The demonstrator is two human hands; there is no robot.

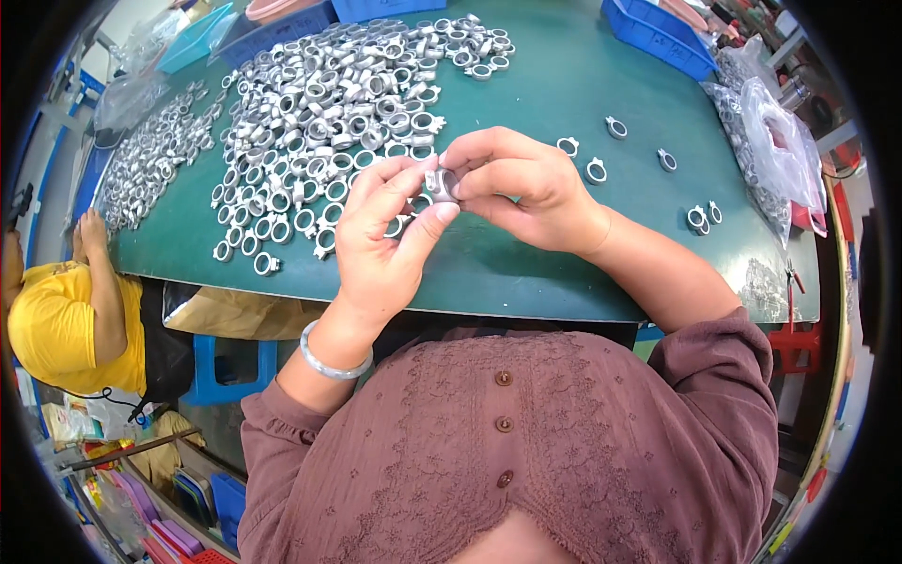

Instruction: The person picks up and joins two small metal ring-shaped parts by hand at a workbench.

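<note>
Ring [433,186], grey metal, is between your two hands, over the desk [498,273], just in front of the main heap. Your left hand [387,226] has it pinched, thumb at the near side, fingers curled at the far side; little gap beyond the ring itself. Your right hand [526,188] is closed in from the other side, thumb and fingertips bunched at the ring's right edge. Can't tell if those fingertips also hold a small part; they cover the spot. Pale bangle [335,362] on your left wrist.

Main heap [329,94] of similar grey rings covers the desk ahead of you and to your left, thinning to single rings toward the near edge. A second heap [155,155] of smaller grey parts lies further left, beside it. On your right you have six loose rings [615,127] spread out, two of them just beside each other nearer the right side.

Blue bin [658,39] at the far right; clear plastic bags [775,132] hang over the right edge, near a red-handled tool [792,282]. Co-worker in a yellow shirt [80,324] sits at your left, a hand by the smaller heap. Blue stool [225,371] stands between you.
</note>
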